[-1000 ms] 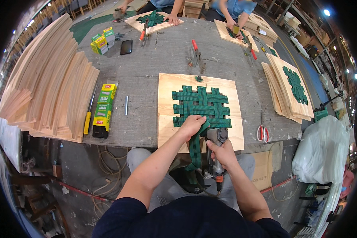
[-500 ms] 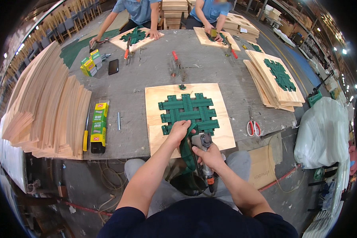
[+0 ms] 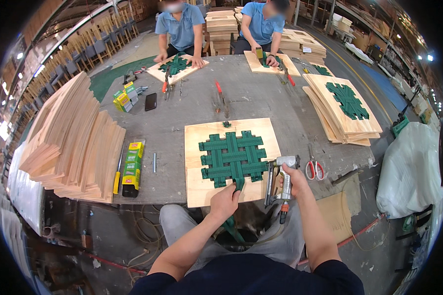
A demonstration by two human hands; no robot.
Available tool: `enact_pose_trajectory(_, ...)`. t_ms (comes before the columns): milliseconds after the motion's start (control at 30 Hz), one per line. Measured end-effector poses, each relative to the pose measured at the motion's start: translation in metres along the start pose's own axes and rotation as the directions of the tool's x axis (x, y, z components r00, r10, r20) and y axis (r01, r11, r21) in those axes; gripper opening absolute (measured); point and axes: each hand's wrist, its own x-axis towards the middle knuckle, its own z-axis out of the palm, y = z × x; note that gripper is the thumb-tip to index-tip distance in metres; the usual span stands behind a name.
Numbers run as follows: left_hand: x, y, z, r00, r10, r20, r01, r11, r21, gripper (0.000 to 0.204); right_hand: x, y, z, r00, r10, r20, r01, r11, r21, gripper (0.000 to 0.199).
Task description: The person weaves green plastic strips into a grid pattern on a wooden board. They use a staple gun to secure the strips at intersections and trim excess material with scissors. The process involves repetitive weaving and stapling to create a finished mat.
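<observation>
Closest in, the left hand pinches a flat, ribbed green strap at the near edge of a pale, grained wooden board. The right hand wraps round the handle of a dull-silver metal air gun, tilted above the board's right edge; whether it touches the wood I cannot tell. On the board lies a squarish lattice of interlaced green webbing with stubby ends. Half a second ago the gun sat close beside the left hand, and the strap curled loosely; now the gun is apart, off to the right, the left hand lies below the lattice, and the strap runs straight from its middle strip. Beyond, on the scuffed grey table, red-handled pliers lie flat.
</observation>
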Motion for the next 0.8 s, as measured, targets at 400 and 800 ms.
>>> enact_pose_trajectory(400,0.002,0.004,0.010,0.999,0.027,-0.046,-0.025,0.999,0.044,0.024,0.050,-0.018,-0.029,0.984,-0.076,-0.162,-0.080,0.625,-0.777,0.080)
enact_pose_trajectory(800,0.001,0.000,0.014,0.992,0.095,-0.083,-0.089,0.993,0.080,0.031,0.022,-0.046,-0.110,0.775,-0.626,-0.085,-0.029,0.099,-0.995,0.040)
